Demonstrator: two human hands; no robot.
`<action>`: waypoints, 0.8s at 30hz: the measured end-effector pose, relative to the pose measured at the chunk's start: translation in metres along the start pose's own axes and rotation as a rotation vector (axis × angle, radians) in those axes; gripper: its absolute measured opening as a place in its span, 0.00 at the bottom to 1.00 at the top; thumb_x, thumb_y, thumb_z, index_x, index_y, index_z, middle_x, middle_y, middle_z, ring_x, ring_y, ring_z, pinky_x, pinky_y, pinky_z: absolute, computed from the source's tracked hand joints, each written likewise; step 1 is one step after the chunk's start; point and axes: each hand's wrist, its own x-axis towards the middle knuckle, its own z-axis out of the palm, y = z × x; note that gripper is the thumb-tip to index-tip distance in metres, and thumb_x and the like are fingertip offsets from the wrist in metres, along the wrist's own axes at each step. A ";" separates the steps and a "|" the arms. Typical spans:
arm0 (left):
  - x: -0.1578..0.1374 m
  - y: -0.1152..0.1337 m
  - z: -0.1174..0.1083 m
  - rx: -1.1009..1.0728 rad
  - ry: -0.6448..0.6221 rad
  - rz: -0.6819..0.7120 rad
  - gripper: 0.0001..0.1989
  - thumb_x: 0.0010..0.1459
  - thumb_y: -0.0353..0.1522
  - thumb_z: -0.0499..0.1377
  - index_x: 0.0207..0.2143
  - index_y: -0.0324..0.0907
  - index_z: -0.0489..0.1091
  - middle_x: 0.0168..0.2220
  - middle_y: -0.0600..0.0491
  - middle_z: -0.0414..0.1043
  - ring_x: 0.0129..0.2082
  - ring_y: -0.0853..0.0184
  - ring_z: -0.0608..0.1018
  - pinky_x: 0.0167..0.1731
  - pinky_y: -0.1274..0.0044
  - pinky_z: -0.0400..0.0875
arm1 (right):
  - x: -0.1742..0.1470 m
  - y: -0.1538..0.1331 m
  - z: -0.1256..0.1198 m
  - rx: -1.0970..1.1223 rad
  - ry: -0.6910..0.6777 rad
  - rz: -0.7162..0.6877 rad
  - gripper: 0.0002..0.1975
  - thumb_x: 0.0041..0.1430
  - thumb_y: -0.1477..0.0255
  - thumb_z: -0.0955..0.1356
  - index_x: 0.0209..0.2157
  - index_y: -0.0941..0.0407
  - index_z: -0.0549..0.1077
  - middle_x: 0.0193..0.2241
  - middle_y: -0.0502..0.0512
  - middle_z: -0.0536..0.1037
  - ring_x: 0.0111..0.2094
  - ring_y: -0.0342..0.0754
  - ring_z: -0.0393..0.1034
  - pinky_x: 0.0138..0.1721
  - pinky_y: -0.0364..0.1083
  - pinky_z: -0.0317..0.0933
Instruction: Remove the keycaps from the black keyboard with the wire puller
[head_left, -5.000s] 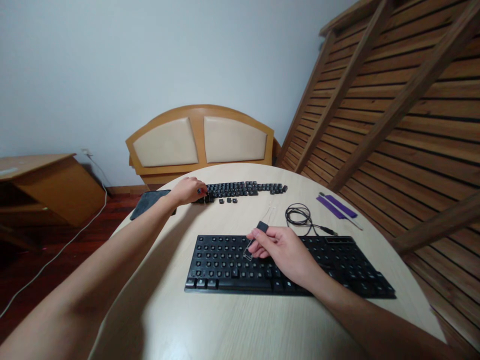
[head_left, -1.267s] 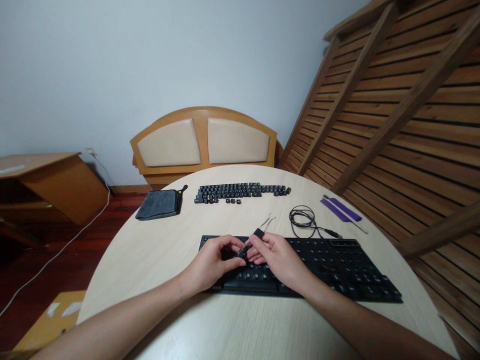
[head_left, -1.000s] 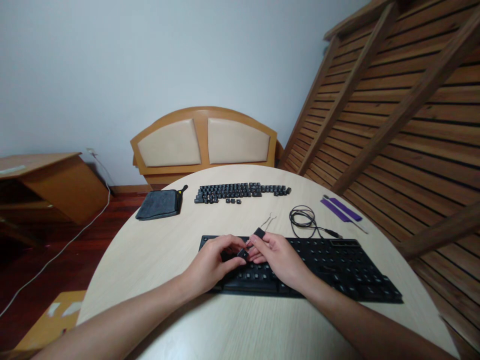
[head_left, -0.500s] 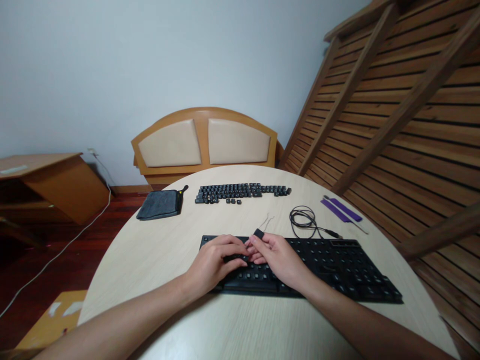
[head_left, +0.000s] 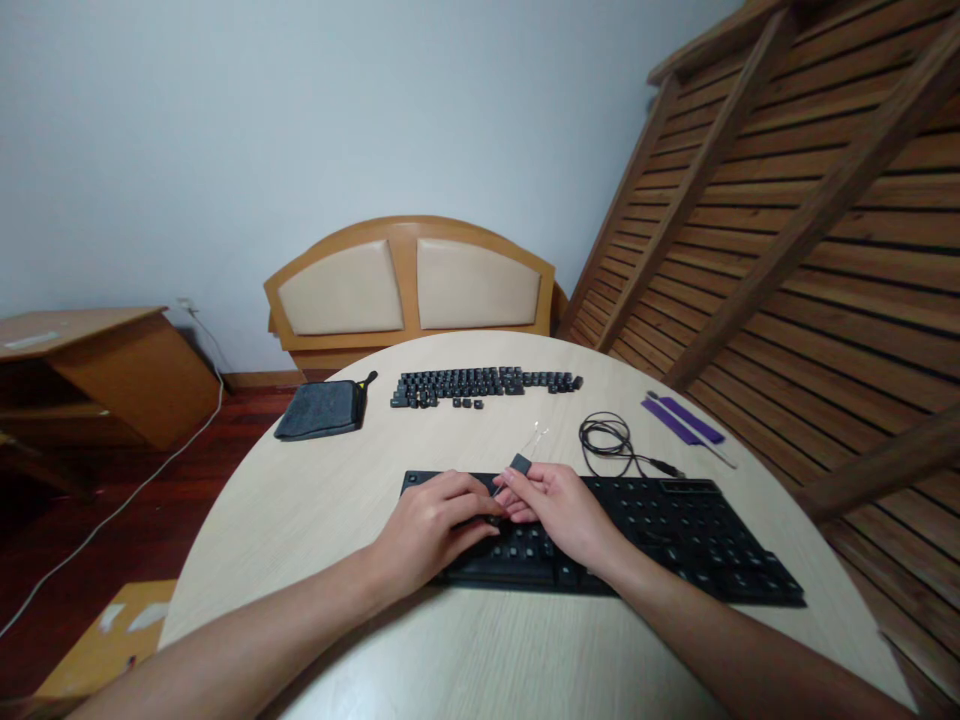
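Right hand (head_left: 566, 505) grips a wire puller (head_left: 520, 463), left hand (head_left: 439, 515) pinches a dark piece (head_left: 493, 519), keycaps (head_left: 457, 383) lying rowed near the far edge of the table (head_left: 420, 440), presumably for order.

Your hands (head_left: 431, 522) hide part of the keyboard (head_left: 675, 535) and most of a dark piece (head_left: 493, 519) over it; the keycaps (head_left: 454, 382) beyond it (rows of them) are illegible.

Two hands (head_left: 431, 525), one keyboard (head_left: 675, 540)
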 end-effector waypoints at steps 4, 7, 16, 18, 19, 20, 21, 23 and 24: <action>0.012 -0.008 -0.011 0.021 0.034 -0.026 0.09 0.65 0.32 0.57 0.46 0.44 0.72 0.41 0.50 0.75 0.41 0.65 0.76 0.41 0.73 0.73 | 0.003 -0.004 -0.005 -0.002 0.015 -0.018 0.25 0.52 0.51 0.71 0.35 0.62 0.78 0.29 0.58 0.81 0.28 0.45 0.77 0.32 0.44 0.71; 0.028 -0.037 -0.020 0.140 0.116 -0.090 0.08 0.64 0.34 0.57 0.45 0.44 0.73 0.42 0.50 0.75 0.40 0.65 0.77 0.40 0.73 0.73 | 0.003 -0.007 -0.006 -0.001 0.023 -0.009 0.22 0.54 0.54 0.71 0.34 0.61 0.77 0.28 0.58 0.81 0.28 0.45 0.77 0.32 0.44 0.71; 0.068 -0.132 -0.034 0.565 0.089 -0.251 0.07 0.59 0.32 0.61 0.40 0.44 0.77 0.40 0.49 0.79 0.43 0.57 0.75 0.41 0.71 0.71 | -0.004 -0.010 -0.003 -0.046 0.019 0.012 0.18 0.57 0.58 0.70 0.31 0.61 0.77 0.27 0.57 0.81 0.27 0.43 0.76 0.30 0.41 0.68; 0.072 -0.140 -0.035 0.589 0.064 -0.246 0.06 0.59 0.30 0.61 0.38 0.44 0.77 0.40 0.49 0.79 0.44 0.57 0.75 0.43 0.70 0.70 | -0.005 -0.012 -0.003 -0.055 0.018 0.015 0.17 0.57 0.59 0.70 0.31 0.61 0.77 0.27 0.56 0.81 0.27 0.43 0.76 0.31 0.41 0.68; 0.074 -0.143 -0.034 0.600 0.055 -0.246 0.07 0.59 0.30 0.60 0.38 0.43 0.77 0.40 0.49 0.79 0.44 0.56 0.74 0.44 0.69 0.70 | -0.006 -0.013 -0.003 -0.059 0.019 0.015 0.17 0.57 0.59 0.70 0.31 0.61 0.77 0.27 0.56 0.81 0.27 0.43 0.76 0.31 0.41 0.68; 0.075 -0.146 -0.034 0.609 0.049 -0.248 0.07 0.58 0.30 0.60 0.38 0.43 0.77 0.40 0.48 0.79 0.45 0.56 0.74 0.45 0.69 0.70 | -0.006 -0.014 -0.003 -0.062 0.020 0.016 0.17 0.57 0.60 0.70 0.31 0.61 0.77 0.27 0.56 0.81 0.27 0.43 0.76 0.31 0.41 0.68; 0.076 -0.148 -0.032 0.617 0.044 -0.249 0.07 0.58 0.30 0.60 0.38 0.43 0.78 0.41 0.48 0.79 0.45 0.55 0.73 0.45 0.68 0.69 | -0.006 -0.014 -0.003 -0.065 0.022 0.016 0.16 0.58 0.60 0.70 0.31 0.61 0.77 0.27 0.56 0.81 0.27 0.43 0.76 0.31 0.41 0.68; 0.077 -0.152 -0.030 0.631 0.036 -0.252 0.08 0.57 0.31 0.60 0.38 0.43 0.78 0.43 0.48 0.78 0.47 0.54 0.72 0.46 0.68 0.69 | -0.007 -0.015 -0.003 -0.072 0.022 0.017 0.16 0.58 0.61 0.70 0.31 0.62 0.77 0.27 0.56 0.81 0.28 0.43 0.76 0.31 0.41 0.68; 0.077 -0.154 -0.028 0.636 0.035 -0.254 0.09 0.57 0.31 0.60 0.38 0.43 0.78 0.43 0.48 0.78 0.47 0.54 0.71 0.47 0.67 0.69 | -0.006 -0.015 -0.003 -0.076 0.023 0.017 0.15 0.58 0.61 0.70 0.31 0.62 0.77 0.27 0.56 0.81 0.28 0.43 0.76 0.31 0.41 0.68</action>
